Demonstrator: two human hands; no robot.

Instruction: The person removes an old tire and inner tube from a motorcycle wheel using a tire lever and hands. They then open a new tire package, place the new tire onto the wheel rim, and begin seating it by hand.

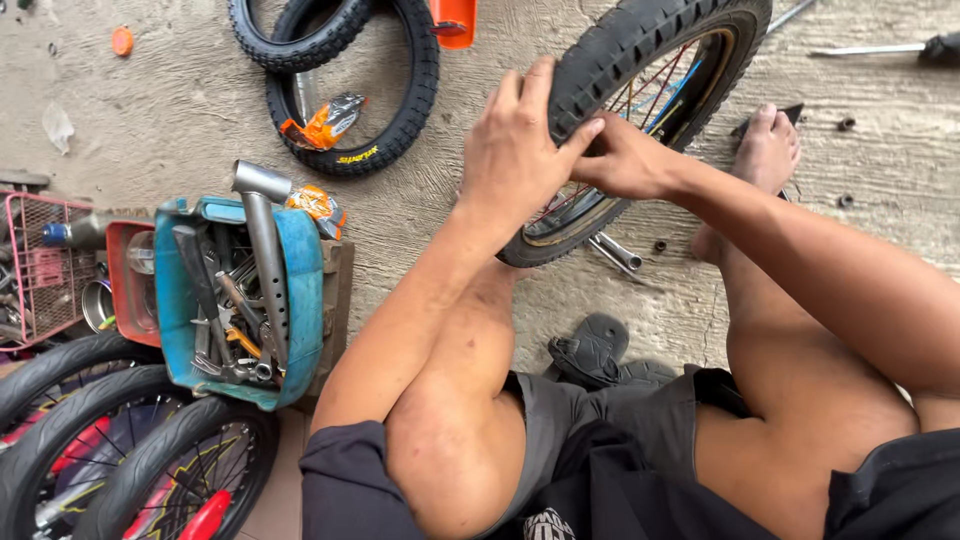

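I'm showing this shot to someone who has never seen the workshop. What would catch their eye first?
Both hands, left hand and right hand, grip the tyre of a small spoked wheel standing on the concrete floor at top centre. To the left sits a blue tub crammed with metal tools, and two loose tyres lie beyond it.

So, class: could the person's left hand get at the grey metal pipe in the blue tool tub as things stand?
Probably yes: the left hand grips the wheel's tyre, but the pipe lies uncovered atop the tub, with bare floor between.
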